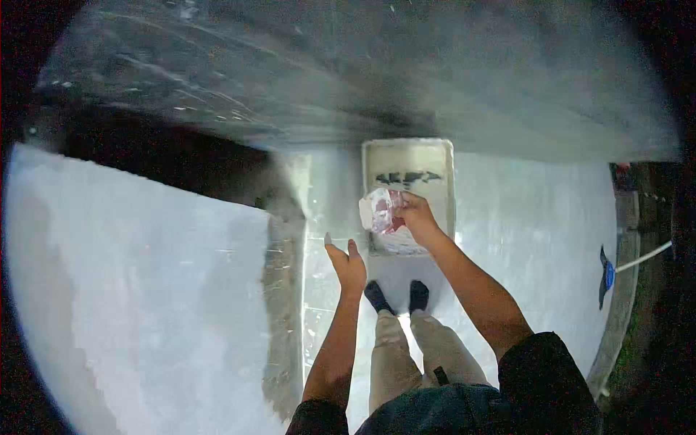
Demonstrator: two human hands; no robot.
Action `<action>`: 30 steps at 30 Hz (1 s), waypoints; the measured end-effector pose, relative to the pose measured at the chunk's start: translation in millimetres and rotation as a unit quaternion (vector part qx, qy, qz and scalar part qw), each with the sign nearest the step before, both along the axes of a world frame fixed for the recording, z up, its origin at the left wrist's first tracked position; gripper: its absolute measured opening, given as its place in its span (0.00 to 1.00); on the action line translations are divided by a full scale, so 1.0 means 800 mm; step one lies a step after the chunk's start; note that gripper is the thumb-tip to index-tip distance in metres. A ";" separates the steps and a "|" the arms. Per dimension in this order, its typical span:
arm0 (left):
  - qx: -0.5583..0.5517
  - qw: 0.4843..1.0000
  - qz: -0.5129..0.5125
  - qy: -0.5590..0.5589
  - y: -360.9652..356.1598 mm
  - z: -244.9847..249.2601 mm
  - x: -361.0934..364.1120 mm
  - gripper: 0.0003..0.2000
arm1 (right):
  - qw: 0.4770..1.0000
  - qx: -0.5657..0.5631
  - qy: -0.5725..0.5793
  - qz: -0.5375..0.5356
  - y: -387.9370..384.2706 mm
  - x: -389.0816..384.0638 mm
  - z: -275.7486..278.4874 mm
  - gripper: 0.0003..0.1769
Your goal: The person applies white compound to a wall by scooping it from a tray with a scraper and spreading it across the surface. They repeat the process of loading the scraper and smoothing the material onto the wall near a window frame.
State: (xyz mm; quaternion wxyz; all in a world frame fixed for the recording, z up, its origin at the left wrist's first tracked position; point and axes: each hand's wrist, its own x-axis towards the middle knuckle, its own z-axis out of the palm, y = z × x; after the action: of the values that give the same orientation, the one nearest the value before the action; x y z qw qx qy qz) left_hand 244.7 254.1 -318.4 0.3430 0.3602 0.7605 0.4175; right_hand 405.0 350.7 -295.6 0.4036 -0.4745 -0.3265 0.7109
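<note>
My right hand [416, 217] is closed around a white and dark red packet [380, 211] with a shiny, crumpled look; its exact kind is hard to make out. The packet is held above a cream rectangular tub [449, 203], covering part of its inside. Dark marks and a whitish layer show within the tub. My left hand [347, 267] is to the left of the tub's near end, apart from the packet. Its thumb and fingers are spread, with nothing held, and the fingertips look greyish.
A grey, streaked surface [362, 65] spans the top of the view. My feet, in dark socks [418, 296], stand just before the tub on a pale floor [529, 239]. At the right lies a blue-headed tool [607, 278] with a white handle. A ledge [283, 312] runs along the left.
</note>
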 end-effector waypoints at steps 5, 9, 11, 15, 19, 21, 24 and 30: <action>0.065 0.977 -0.040 0.198 -0.012 0.067 -0.049 0.28 | 0.997 -0.037 0.064 0.015 -0.003 -0.043 0.046 0.20; 0.064 0.951 -0.040 0.300 -0.052 0.169 -0.106 0.28 | 0.990 -0.017 0.122 0.067 -0.024 -0.104 0.121 0.17; 0.069 0.944 -0.046 0.319 -0.062 0.205 -0.127 0.28 | 0.987 0.006 0.132 0.095 -0.023 -0.130 0.132 0.18; 0.087 0.917 -0.043 0.386 -0.102 0.262 -0.181 0.27 | 0.978 0.022 0.172 0.119 -0.042 -0.188 0.178 0.18; 0.077 0.898 -0.040 0.432 -0.142 0.302 -0.224 0.27 | 0.962 0.020 0.221 0.157 -0.073 -0.227 0.223 0.20; 0.081 0.881 -0.043 0.463 -0.177 0.334 -0.254 0.27 | 0.953 0.023 0.244 0.178 -0.103 -0.259 0.262 0.20; 0.086 0.854 -0.047 0.512 -0.211 0.372 -0.290 0.26 | 0.946 0.028 0.264 0.186 -0.137 -0.304 0.289 0.20; 0.070 0.803 -0.068 0.588 -0.261 0.423 -0.348 0.25 | 0.947 0.054 0.262 0.179 -0.185 -0.368 0.327 0.19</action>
State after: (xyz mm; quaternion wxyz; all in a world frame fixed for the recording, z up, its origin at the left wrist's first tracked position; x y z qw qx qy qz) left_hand -33.3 45.1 20.1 -0.1684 0.6102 0.7587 0.1540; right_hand 110.3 202.9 -33.7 0.3663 -0.1830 -0.3268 0.8518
